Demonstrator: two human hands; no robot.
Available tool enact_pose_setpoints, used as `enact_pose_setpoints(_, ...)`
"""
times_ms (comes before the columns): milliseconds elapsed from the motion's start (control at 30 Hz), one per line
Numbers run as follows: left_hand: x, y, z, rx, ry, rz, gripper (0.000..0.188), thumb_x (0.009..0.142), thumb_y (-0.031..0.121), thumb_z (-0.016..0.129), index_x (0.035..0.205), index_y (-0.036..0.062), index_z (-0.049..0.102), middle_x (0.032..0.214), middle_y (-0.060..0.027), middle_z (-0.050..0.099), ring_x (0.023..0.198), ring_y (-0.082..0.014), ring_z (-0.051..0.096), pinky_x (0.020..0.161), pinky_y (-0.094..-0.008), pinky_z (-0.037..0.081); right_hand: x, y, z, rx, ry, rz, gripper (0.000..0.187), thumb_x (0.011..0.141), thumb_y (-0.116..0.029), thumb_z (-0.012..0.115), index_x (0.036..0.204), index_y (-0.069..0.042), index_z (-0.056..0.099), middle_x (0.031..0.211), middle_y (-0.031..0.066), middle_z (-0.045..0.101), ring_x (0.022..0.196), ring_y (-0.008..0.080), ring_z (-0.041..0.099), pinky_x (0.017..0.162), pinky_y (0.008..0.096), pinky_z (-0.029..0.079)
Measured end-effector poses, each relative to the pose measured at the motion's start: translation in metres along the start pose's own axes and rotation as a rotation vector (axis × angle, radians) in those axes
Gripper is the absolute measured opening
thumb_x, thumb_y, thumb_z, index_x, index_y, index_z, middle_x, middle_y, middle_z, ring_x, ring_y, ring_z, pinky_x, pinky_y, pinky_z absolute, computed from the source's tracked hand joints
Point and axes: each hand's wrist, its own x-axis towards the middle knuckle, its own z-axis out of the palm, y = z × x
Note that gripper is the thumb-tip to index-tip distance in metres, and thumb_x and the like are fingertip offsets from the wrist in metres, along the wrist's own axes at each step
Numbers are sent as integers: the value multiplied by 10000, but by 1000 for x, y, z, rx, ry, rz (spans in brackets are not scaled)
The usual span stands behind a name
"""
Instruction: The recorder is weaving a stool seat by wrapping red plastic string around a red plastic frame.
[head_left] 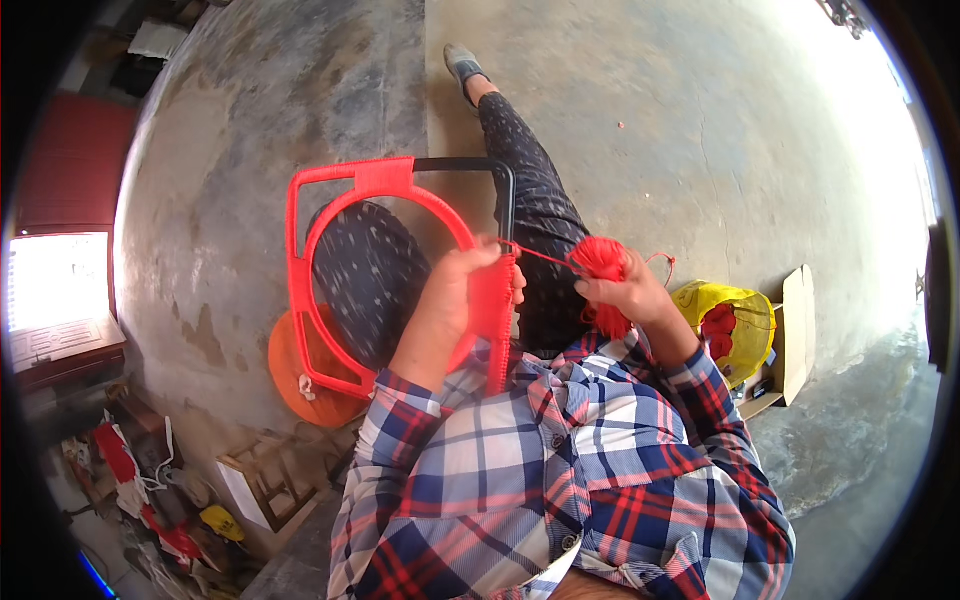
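Note:
A squarish frame (385, 178) with a ring inside it lies across my lap. Red cord is wound closely round most of it, while its far right corner (510, 175) shows bare black. My left hand (452, 290) is closed round the right side of the frame, where the wrapping stops; motion blurs it a little. In my right hand (640, 292) is a bundle of red cord (598, 258), held to the right of the frame. A strand of cord (540, 254) runs taut from the bundle to the frame's bar by my left hand.
At my right, a yellow bag (690, 295) with red material inside stands in a cardboard box (797, 340). A round orange object (285, 365) is partly under the frame. Lower left are a small wooden stand (262, 490) and piled clutter (150, 480). My leg (520, 150) stretches over the concrete floor (680, 120).

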Motion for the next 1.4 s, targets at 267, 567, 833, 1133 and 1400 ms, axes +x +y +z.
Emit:
enact_pose_setpoints(267,9,-6,-8,4,67,-34,155,861,131,546,1002,68,533,755,-160,639,615,-281,642,599,-389,552,-16,22,-9,142,202,75,215,799,-62,636,1006,-11,614,779,-23,595,689,91,543,633,257,444)
enact_pose_setpoints(567,9,-17,-10,1,165,402,492,831,98,506,1313,63,411,1310,-89,486,1112,-251,560,836,-427,529,60,-75,7,-833,184,-243,341,775,-117,598,1111,-64,572,1019,84,645,867,249,622,758,368,494)
enact_pose_setpoints(833,22,-28,-21,-82,-48,385,590,864,210,535,1401,76,330,1332,-154,461,1033,-321,595,762,-487,551,103,-42,38,-1311,41,-612,293,728,-211,717,1009,-134,678,1143,63,611,1003,257,585,810,383,501)
enact_pose_setpoints(1133,17,-18,0,-147,135,364,524,879,255,540,1341,32,435,1311,-136,487,1114,-270,543,894,-472,481,88,-12,22,-868,210,-633,291,737,-129,702,1028,-142,689,1096,66,603,994,270,572,813,391,489)
enact_pose_setpoints(1400,13,-19,6,-120,68,431,524,882,201,507,1375,62,397,1288,-109,503,1198,-251,494,987,-414,421,101,-46,49,-1524,-206,-650,299,703,-68,661,994,-130,687,1103,46,576,1050,254,542,819,354,480)
